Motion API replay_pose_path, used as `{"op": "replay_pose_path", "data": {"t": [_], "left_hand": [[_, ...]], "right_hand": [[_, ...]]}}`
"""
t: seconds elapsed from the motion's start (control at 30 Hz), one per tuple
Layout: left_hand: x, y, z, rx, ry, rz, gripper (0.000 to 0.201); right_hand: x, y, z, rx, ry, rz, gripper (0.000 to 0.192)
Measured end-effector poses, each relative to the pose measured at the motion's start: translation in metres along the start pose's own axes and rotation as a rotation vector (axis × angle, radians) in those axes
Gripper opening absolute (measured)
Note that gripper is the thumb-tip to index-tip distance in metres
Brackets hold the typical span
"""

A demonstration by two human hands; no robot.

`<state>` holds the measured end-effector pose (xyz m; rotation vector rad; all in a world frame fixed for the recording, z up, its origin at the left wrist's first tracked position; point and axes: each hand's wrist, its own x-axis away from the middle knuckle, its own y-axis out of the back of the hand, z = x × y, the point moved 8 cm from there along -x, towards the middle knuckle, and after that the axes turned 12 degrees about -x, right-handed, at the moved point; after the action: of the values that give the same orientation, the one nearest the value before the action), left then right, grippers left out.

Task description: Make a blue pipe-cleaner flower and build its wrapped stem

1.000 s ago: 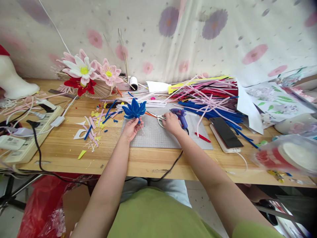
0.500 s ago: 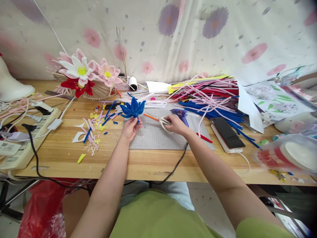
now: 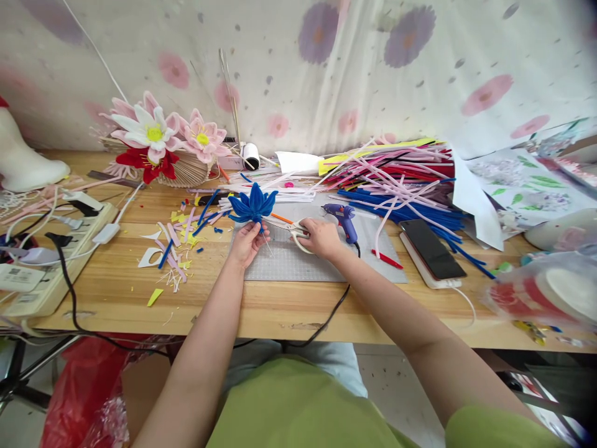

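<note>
A blue pipe-cleaner flower (image 3: 253,203) is pinched near its base in my left hand (image 3: 249,243), petals up, with a thin wire stem hanging below the fingers. My right hand (image 3: 321,237) grips a pair of scissors (image 3: 298,235) by the pale handles. Their blades point left and lie close beside the flower's base; whether they touch it I cannot tell. An orange stick (image 3: 281,218) shows just behind the blades. Under both hands lies a grey cutting mat (image 3: 289,267). The blue glue gun (image 3: 344,219) stands on the mat, right of my right hand.
Bundled pipe cleaners (image 3: 396,171) fill the back right, near a black phone (image 3: 431,249) on a white block. Finished flowers (image 3: 153,134) stand at the back left. Coloured scraps (image 3: 175,249) litter the table's left part, beside a power strip (image 3: 69,255). A red pen-like tool (image 3: 388,259) lies on the mat.
My right hand has lifted the scissors and moved them left, bringing the blades up to the flower's base. The left hand keeps hold of the flower, nearly unmoved.
</note>
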<state>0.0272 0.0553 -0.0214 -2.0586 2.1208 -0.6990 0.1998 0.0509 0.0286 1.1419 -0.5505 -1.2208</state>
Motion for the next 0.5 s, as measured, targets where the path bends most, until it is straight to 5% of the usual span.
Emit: {"op": "replay_pose_path", "data": {"t": [0.5], "left_hand": [[-0.0015, 0.0015, 0.0017, 0.008, -0.006, 0.010, 0.009]], "right_hand": [[-0.0073, 0.0010, 0.0033, 0.090, 0.028, 0.042, 0.032]]}}
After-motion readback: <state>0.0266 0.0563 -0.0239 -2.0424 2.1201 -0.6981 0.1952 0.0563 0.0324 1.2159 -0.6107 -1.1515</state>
